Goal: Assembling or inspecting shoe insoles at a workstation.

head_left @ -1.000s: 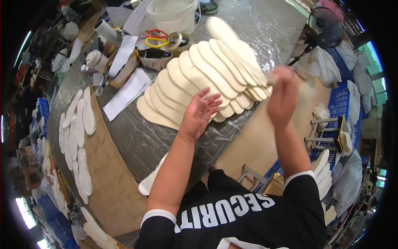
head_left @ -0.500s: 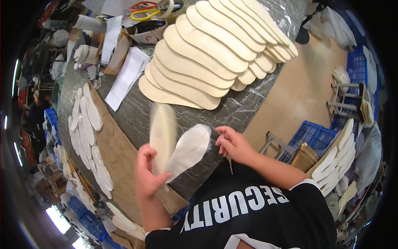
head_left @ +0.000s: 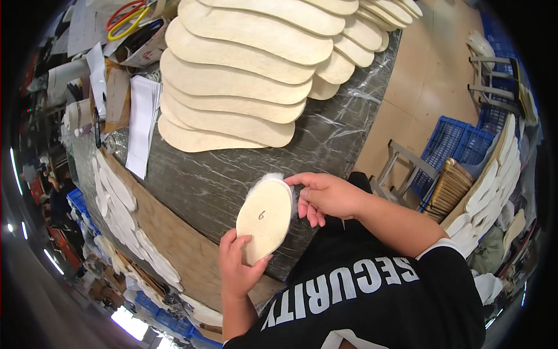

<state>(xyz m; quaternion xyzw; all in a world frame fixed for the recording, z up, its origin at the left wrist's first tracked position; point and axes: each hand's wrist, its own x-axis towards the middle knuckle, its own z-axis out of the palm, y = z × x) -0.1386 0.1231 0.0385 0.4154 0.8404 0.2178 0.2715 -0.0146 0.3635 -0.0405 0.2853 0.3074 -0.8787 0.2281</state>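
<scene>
My left hand (head_left: pixel 243 264) grips a cream insole (head_left: pixel 264 218) by its lower end, thumb and fingers pressing its sides. Its face bears a small dark handwritten mark. Behind it lies a white fluffy insole (head_left: pixel 273 176), of which only a fuzzy rim shows around the top. My right hand (head_left: pixel 328 198) is at the upper right edge, its index fingertip at the fluffy rim and its other fingers curled. A thin pointed thing shows below the right palm; I cannot make out what it is. Overlapping cream insoles (head_left: pixel 232 84) lie fanned out beyond my hands.
On the left, white insoles (head_left: pixel 119 203) lie beside a brown board (head_left: pixel 192 250). White paper strips (head_left: pixel 142 128) and scissors with red and yellow handles (head_left: pixel 125 20) are at the far left. Blue crates (head_left: pixel 450 139) and a metal stool frame (head_left: pixel 410 166) stand on the floor at right.
The cream insole, blurred and apart from the white one before, now lies over it. My right hand has come to its edge. The view has shifted, with the fanned insoles appearing farther left.
</scene>
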